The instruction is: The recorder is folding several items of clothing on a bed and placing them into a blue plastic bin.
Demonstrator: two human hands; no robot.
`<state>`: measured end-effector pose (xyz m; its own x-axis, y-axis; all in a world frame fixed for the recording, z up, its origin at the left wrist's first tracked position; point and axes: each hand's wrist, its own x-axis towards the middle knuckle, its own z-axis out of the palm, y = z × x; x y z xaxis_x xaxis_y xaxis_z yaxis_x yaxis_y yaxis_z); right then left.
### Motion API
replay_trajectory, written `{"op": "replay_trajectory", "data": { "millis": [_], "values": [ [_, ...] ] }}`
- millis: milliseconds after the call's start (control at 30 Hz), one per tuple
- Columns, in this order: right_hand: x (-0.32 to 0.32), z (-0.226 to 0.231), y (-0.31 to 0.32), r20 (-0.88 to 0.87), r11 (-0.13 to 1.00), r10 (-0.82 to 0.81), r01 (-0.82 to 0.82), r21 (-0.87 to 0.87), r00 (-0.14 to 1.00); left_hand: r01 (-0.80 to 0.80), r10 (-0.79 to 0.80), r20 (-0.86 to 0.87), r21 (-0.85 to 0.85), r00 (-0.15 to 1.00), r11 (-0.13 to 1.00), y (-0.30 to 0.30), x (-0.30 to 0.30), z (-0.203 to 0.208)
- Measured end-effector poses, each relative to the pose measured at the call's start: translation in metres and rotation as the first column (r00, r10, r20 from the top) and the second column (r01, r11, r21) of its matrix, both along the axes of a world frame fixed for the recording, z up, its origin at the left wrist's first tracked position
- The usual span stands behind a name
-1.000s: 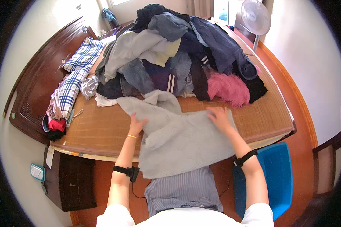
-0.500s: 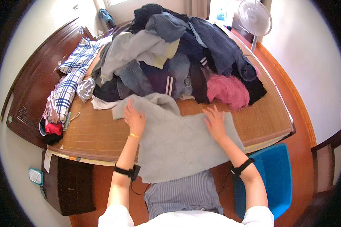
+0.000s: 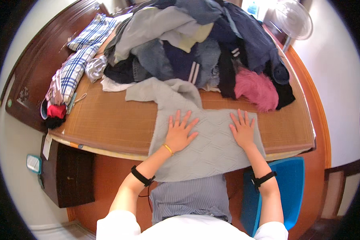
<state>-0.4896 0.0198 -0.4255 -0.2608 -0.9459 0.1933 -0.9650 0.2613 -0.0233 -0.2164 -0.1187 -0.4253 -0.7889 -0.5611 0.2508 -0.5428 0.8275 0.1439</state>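
Note:
A light grey knitted sweater [image 3: 204, 152] lies spread over the near edge of the bed [image 3: 108, 124], its lower part hanging toward my lap. One sleeve stretches to the far left, partly bunched near the neck. My left hand [image 3: 180, 134] rests flat on the sweater's left half, fingers spread. On its right half my right hand [image 3: 243, 130] lies with fingers stretched out. Neither hand grips the cloth. Beyond the sweater rises a big heap of clothes [image 3: 168, 56], with jeans, dark jackets and a light grey top among them.
A fluffy pink garment [image 3: 256, 90] lies at the heap's right. Plaid bedding [image 3: 78, 68] lines the dark wooden headboard [image 3: 40, 68]. A blue plastic tub [image 3: 292, 192] stands below the bed at right, a dark cabinet [image 3: 74, 176] at left. A white fan [image 3: 294, 20] stands far right.
My left hand has moved from the sweater's upper left down and right onto its body. My right hand has shifted only slightly, and the view has tilted downward.

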Motion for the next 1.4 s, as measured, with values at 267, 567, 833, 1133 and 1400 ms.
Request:
{"op": "replay_trajectory", "data": {
  "millis": [267,567,833,1133,1400],
  "values": [
    [0.009,0.061,-0.076,0.298,0.969,0.189,-0.129,-0.209,0.936,-0.001,0.004,-0.137,0.029,0.991,1.000,0.001,0.003,0.002],
    [0.162,0.064,-0.254,0.135,0.780,0.504,-0.382,-0.495,0.853,0.034,-0.002,-0.324,0.095,0.946,0.995,0.004,0.008,-0.004],
    [0.188,0.108,-0.180,0.479,0.749,0.633,-0.325,-0.578,0.608,0.039,0.003,-0.293,0.138,0.956,0.990,0.001,0.017,-0.015],
    [0.083,0.040,0.027,0.453,0.884,0.463,-0.434,-0.174,0.762,0.083,-0.056,-0.223,0.111,0.973,0.990,-0.010,0.001,-0.018],
    [0.171,0.071,0.045,0.373,0.741,0.629,-0.671,-0.025,0.682,0.079,-0.081,0.061,0.035,0.995,0.996,0.010,0.029,-0.012]
  ]
}}
